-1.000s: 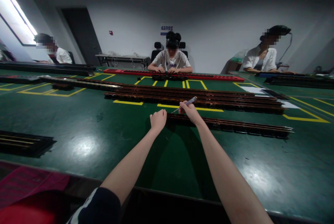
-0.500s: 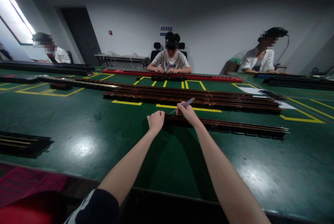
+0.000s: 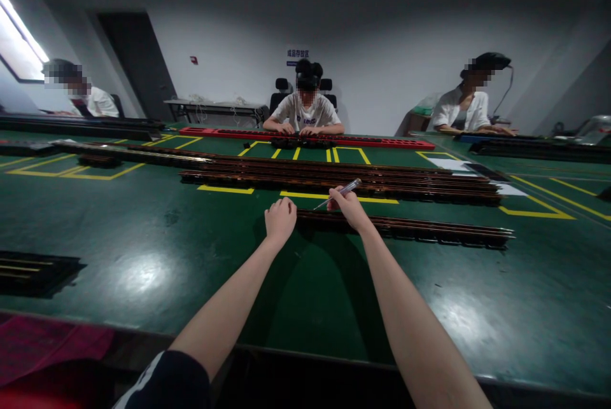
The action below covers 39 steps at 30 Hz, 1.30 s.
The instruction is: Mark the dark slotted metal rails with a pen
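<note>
A screwdriver [image 3: 351, 186] with a clear handle is held in my right hand [image 3: 347, 207], its thin shaft slanting down to the left. Below the tip lies a long dark strip with copper-coloured rails [image 3: 429, 228], running off to the right. My left hand [image 3: 280, 219] is closed at the strip's left end, knuckles up; its fingertips and whatever they grip are hidden. Just beyond both hands is a wide bundle of similar dark and copper strips [image 3: 410, 185].
More dark strips [image 3: 35, 272] lie at the left on the green table [image 3: 157, 231]. Across it, a person [image 3: 305, 113] works at a red rail [image 3: 391, 142]. Two other people sit at the far left and right. White paper [image 3: 449, 165] lies behind the bundle.
The view has shifted slightly. The screwdriver tip has moved a little away from my left hand, to the right, and my left hand's knuckles have lifted slightly.
</note>
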Each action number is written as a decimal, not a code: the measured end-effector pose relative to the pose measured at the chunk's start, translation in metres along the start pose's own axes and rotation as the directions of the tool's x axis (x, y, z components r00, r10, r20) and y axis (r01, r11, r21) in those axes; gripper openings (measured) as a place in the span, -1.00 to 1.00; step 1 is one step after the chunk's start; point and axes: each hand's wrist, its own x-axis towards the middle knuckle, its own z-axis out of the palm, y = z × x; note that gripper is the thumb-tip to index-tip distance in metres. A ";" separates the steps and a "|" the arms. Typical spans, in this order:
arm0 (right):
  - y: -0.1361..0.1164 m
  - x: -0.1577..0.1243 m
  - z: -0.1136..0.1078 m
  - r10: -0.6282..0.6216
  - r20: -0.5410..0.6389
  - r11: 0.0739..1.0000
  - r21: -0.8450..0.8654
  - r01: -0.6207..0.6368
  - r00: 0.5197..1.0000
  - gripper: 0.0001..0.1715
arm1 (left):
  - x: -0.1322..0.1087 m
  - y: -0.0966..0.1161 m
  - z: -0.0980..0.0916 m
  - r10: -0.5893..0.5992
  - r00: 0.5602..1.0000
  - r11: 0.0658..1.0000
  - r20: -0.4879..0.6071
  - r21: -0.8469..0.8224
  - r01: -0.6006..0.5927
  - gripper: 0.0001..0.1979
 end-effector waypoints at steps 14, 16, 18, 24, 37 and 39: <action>0.002 0.000 -0.011 0.021 -0.049 1.000 -0.005 -0.021 0.999 -0.50 | -0.006 0.004 0.008 0.425 0.903 0.885 0.058 0.182 -0.429 -0.67; 0.003 0.000 -0.011 0.015 -0.052 1.000 -0.003 -0.015 0.999 -0.51 | -0.006 0.003 0.008 0.447 0.892 0.873 0.063 0.187 -0.451 -0.68; 0.004 0.001 -0.012 0.015 -0.061 1.000 0.005 -0.015 0.998 -0.53 | -0.006 0.003 0.008 0.465 0.883 0.861 0.064 0.198 -0.468 -0.69; 0.010 0.005 -0.015 0.029 -0.099 0.996 0.084 -0.021 0.995 -0.58 | -0.007 0.003 0.009 0.478 0.877 0.850 0.056 0.222 -0.477 -0.70; 0.010 0.005 -0.013 0.030 -0.079 0.993 0.121 -0.020 0.996 -0.60 | -0.013 0.015 0.013 0.468 0.883 0.853 0.038 0.243 -0.462 -0.64; 0.009 0.004 -0.011 0.029 -0.072 0.993 0.115 -0.021 0.997 -0.59 | -0.014 0.016 0.014 0.467 0.884 0.852 0.030 0.253 -0.458 -0.64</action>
